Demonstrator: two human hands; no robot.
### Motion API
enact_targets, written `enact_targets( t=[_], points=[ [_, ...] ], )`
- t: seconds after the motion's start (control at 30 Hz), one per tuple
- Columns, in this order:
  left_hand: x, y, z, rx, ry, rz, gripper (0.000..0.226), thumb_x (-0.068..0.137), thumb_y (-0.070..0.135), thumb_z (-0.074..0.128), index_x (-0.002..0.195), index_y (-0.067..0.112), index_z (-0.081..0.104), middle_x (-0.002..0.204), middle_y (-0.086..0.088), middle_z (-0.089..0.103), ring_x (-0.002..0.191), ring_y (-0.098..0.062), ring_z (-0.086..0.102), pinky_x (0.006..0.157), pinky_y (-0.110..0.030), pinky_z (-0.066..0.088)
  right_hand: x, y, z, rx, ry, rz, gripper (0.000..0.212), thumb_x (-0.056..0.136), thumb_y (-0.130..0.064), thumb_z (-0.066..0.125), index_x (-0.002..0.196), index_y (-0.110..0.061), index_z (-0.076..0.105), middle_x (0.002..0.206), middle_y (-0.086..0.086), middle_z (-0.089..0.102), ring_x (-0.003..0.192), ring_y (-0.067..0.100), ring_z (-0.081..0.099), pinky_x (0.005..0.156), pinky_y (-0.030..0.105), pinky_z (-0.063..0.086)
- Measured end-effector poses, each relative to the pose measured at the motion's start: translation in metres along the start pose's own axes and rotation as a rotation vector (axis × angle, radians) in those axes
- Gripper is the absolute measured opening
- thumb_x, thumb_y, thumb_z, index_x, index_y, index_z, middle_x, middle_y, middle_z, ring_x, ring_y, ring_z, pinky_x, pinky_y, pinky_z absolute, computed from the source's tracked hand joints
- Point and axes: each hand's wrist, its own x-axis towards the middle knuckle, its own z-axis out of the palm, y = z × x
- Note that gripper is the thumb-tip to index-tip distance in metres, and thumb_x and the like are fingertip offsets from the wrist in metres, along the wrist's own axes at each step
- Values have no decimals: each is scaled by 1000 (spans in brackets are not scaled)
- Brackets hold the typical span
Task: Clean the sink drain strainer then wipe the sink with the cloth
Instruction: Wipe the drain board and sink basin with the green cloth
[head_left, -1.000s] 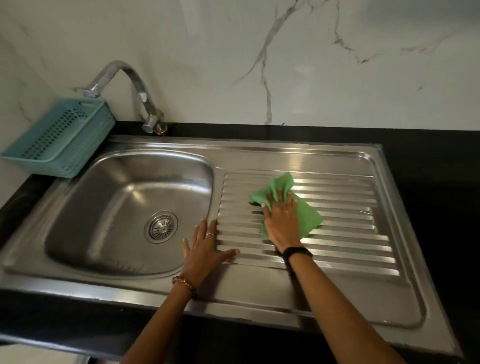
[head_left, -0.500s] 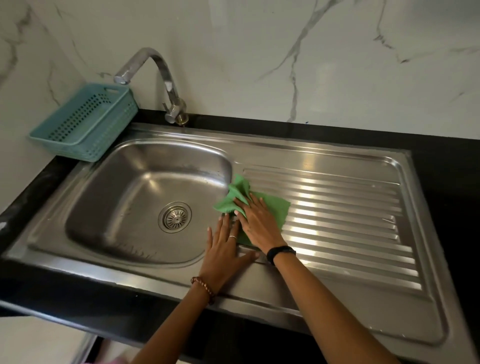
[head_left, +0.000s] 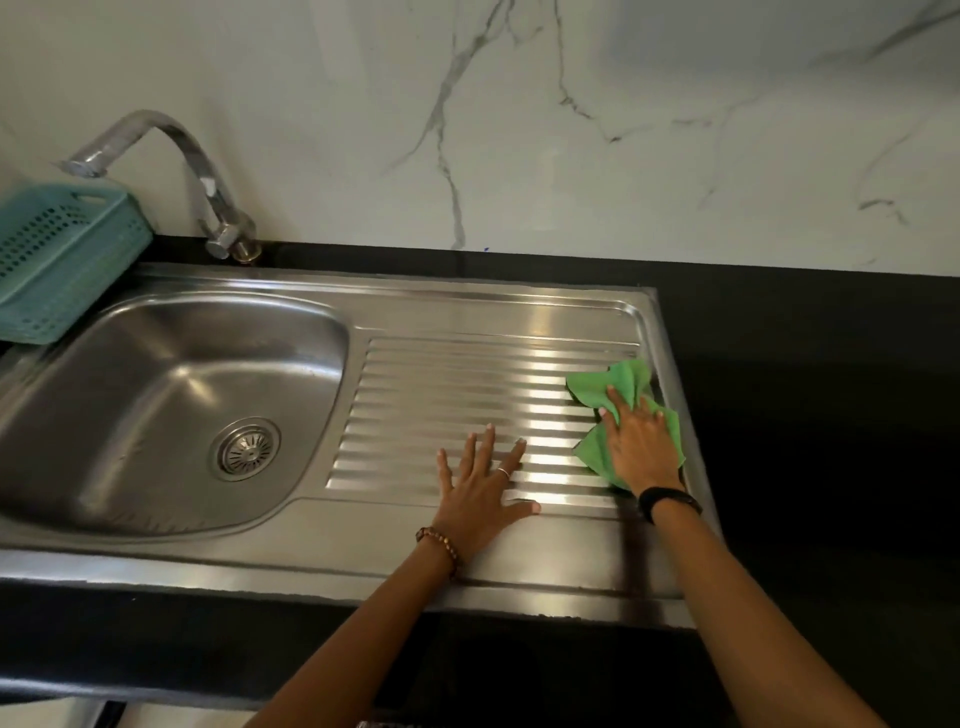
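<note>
The steel sink (head_left: 467, 301) has a bowl on the left and a ribbed drainboard on the right. The round drain strainer (head_left: 245, 449) sits in the bowl's floor. My right hand (head_left: 641, 447) presses the green cloth (head_left: 613, 387) flat against the drainboard's far right edge, fingers spread over it. My left hand (head_left: 483, 491) lies flat on the ribs near the drainboard's front, fingers apart, holding nothing.
A curved chrome tap (head_left: 205, 182) stands behind the bowl. A teal plastic basket (head_left: 57, 254) rests at the sink's back left corner. Black countertop (head_left: 810, 415) runs to the right, and a white marble wall rises behind.
My right hand has swept the cloth from the bowl's rim across the ribs to the drainboard's right edge. My left hand has shifted right along the front.
</note>
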Motion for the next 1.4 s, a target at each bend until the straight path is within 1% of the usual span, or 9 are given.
enact_targets(
  t=[0.13, 0.23, 0.43, 0.57, 0.73, 0.93, 1.13, 1.3, 1.4],
  points=[
    [-5, -15, -4, 23, 41, 25, 76, 87, 59, 39, 144, 38, -7, 155, -4, -21, 143, -25, -19, 111, -54, -16, -8, 2, 3, 8, -15, 54, 48, 101, -29, 24, 145, -8, 27, 149, 18, 35, 137, 31, 31, 116, 39, 20],
    [-12, -36, -11, -26, 99, -17, 73, 89, 55, 39, 143, 38, -6, 156, -3, -20, 143, -24, -18, 110, -50, -18, -26, 3, 17, -55, -28, 47, 50, 101, -30, 17, 146, -11, 22, 155, 13, 23, 143, 31, 19, 119, 42, 13],
    [-33, -84, -24, -104, 174, -219, 87, 81, 67, 40, 147, 28, -2, 156, -9, -17, 143, -26, -17, 114, -51, -13, -23, -29, 20, 56, 55, 147, 51, 100, -35, 29, 146, -16, 24, 157, 14, 17, 144, 36, 10, 118, 49, 8],
    [-50, -109, -31, -118, 235, -346, 130, 44, 97, 3, 147, 17, -9, 155, -13, -16, 144, -26, -15, 112, -48, -14, -14, -89, 41, 53, 16, -39, 50, 99, -37, 28, 146, -19, 27, 157, 11, 17, 145, 34, 10, 118, 47, 5],
    [-64, -133, -30, -135, 223, -404, 105, 76, 74, 41, 146, 16, -10, 157, -8, -14, 144, -19, -13, 115, -42, -11, -3, -196, 69, 54, -83, -302, 51, 99, -39, 27, 147, -23, 21, 158, 8, 14, 146, 32, 6, 117, 47, -1],
    [-67, -142, -30, -104, 189, -372, 101, 78, 71, 40, 146, 16, -12, 157, -5, -15, 144, -16, -14, 114, -41, -13, 7, -263, 85, 37, -179, -557, 49, 99, -40, 28, 145, -23, 28, 158, 3, 14, 146, 30, 4, 118, 48, -3],
    [-67, -131, -26, -64, 213, -373, 101, 78, 73, 37, 145, 16, -13, 156, -3, -17, 142, -17, -20, 107, -45, -22, -2, -238, 82, 84, -182, -681, 47, 99, -38, 31, 144, -26, 30, 156, -4, 25, 146, 19, 12, 118, 41, 4],
    [-54, -88, -19, -42, 205, -270, 97, 79, 73, 36, 146, 22, -12, 156, -3, -17, 132, -11, -30, 106, -44, -26, -11, -178, 67, 195, -153, -559, 44, 99, -34, 33, 142, -28, 33, 153, -2, 32, 144, 15, 19, 119, 34, 4],
    [-42, -50, -7, -9, 155, -144, 89, 80, 71, 35, 146, 30, -8, 157, -1, -16, 140, -15, -23, 108, -46, -24, -15, -122, 53, 186, -115, -462, 44, 99, -36, 32, 143, -31, 31, 153, 0, 31, 144, 15, 19, 119, 36, 4]
  ],
)
